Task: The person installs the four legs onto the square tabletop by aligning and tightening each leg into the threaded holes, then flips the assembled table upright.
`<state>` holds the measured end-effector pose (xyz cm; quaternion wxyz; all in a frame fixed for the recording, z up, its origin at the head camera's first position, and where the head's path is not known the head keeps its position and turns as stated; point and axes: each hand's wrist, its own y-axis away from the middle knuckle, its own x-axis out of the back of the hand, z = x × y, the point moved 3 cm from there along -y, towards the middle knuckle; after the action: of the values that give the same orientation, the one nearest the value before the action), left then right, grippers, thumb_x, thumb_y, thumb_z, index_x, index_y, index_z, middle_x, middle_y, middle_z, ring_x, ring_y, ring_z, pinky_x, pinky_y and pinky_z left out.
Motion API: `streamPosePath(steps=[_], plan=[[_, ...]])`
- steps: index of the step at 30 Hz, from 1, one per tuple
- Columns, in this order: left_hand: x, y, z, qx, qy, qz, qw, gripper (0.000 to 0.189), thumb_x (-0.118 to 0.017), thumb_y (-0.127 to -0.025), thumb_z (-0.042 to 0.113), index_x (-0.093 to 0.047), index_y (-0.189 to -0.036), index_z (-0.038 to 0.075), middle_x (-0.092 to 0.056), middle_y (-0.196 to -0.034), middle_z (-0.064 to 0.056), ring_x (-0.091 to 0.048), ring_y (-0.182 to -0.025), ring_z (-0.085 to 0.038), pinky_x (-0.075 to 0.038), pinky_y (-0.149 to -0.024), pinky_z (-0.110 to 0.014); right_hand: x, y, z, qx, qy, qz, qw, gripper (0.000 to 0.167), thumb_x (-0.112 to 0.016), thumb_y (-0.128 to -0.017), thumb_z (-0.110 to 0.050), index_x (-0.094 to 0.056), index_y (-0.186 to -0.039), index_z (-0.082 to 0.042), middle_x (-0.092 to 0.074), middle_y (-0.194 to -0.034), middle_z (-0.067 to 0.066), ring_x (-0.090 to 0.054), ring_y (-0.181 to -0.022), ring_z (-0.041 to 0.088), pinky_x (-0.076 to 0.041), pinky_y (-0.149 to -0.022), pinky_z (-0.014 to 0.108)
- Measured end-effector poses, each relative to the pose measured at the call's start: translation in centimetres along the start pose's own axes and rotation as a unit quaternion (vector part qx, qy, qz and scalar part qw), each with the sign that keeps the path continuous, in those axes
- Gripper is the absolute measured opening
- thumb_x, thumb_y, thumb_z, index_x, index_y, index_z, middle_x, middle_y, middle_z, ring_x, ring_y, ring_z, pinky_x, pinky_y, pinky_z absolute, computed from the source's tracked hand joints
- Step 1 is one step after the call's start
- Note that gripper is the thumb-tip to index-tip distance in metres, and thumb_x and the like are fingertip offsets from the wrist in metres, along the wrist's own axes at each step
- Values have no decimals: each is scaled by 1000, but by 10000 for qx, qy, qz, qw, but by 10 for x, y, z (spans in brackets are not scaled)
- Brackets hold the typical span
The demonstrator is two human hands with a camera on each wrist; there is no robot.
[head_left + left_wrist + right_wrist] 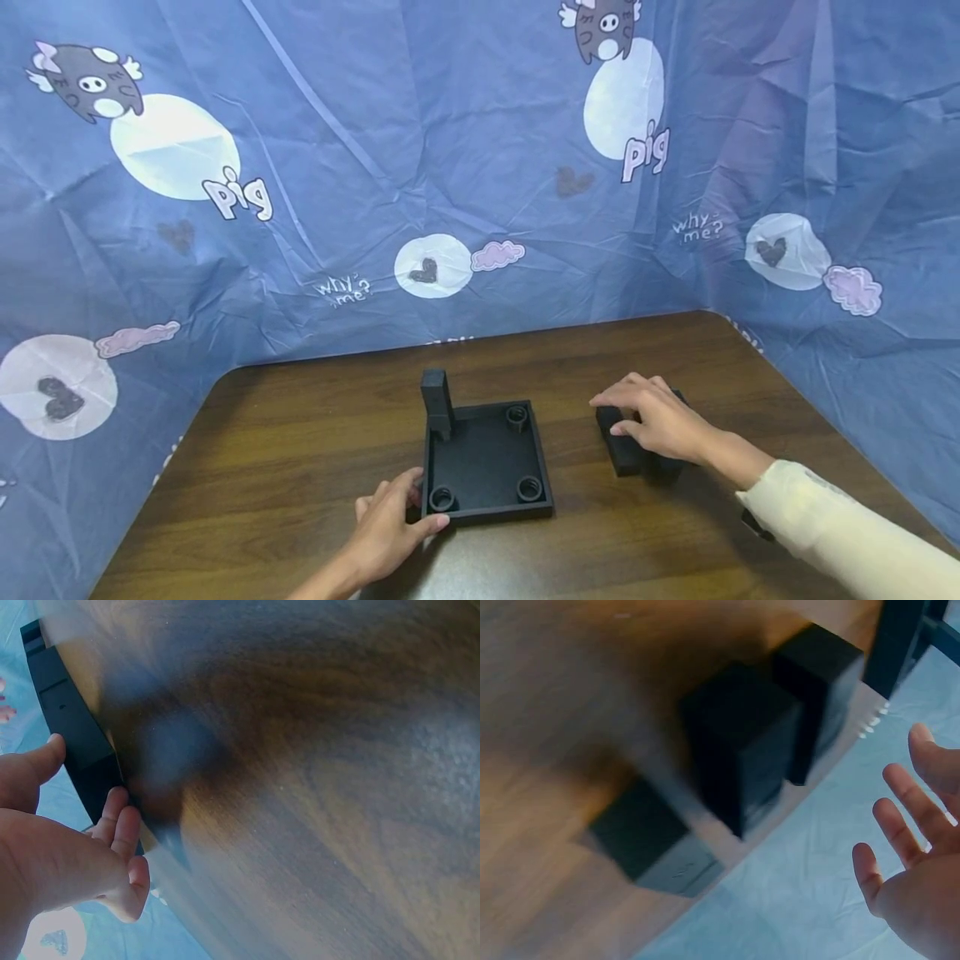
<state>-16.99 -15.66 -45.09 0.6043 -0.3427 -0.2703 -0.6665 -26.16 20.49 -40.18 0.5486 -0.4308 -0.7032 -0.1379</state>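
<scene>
A black square tray-like piece (487, 462) lies on the table, with a low rim and round threaded sockets at three corners. In its far left corner a black square post (437, 400) stands upright. My left hand (386, 529) holds the near left corner, thumb at the front rim and fingers along the left side. The left wrist view shows the thumb and fingertips against the dark edge (79, 727). My right hand (660, 421) hovers with spread fingers over loose black blocks (624, 454), partly hiding them. In the right wrist view three blocks (739, 742) appear, apart from the fingers.
The brown wooden table (300, 450) has rounded far corners. Behind and beside it hangs a blue cloth (360, 150) printed with pigs, circles and hearts. A pale sleeve (840, 525) covers the right forearm.
</scene>
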Motion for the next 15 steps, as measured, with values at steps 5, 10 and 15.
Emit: streamPosePath(steps=[5,10,15], plan=[[-1,0,0,51,24,-12,10000,71,-80,-76,35,-52,-130,-2,-61,-85,4,-52,-91,-20,-25,-82,-47,-6,14,9,-32,399,-340,9986,48,-78,-78,-7,-66,-124,-16,-65,-119,-4,-52,-108,18,-32,-86,45],[-1,0,0,62,30,-15,10000,71,-80,-76,35,-52,-130,-2,-60,-86,4,-52,-91,-20,-25,-82,-48,-8,23,10,327,768,-452,9955,55,-76,-75,6,-66,-124,-16,-63,-124,1,-51,-110,21,-33,-84,46],[-2,0,0,34,2,33,10000,70,-80,-76,35,-53,-130,-2,-61,-85,4,-53,-91,-20,-25,-82,-48,-12,28,7,480,840,-705,9928,61,-69,-73,17,-68,-122,-19,-60,-130,2,-49,-111,22,-31,-82,46]])
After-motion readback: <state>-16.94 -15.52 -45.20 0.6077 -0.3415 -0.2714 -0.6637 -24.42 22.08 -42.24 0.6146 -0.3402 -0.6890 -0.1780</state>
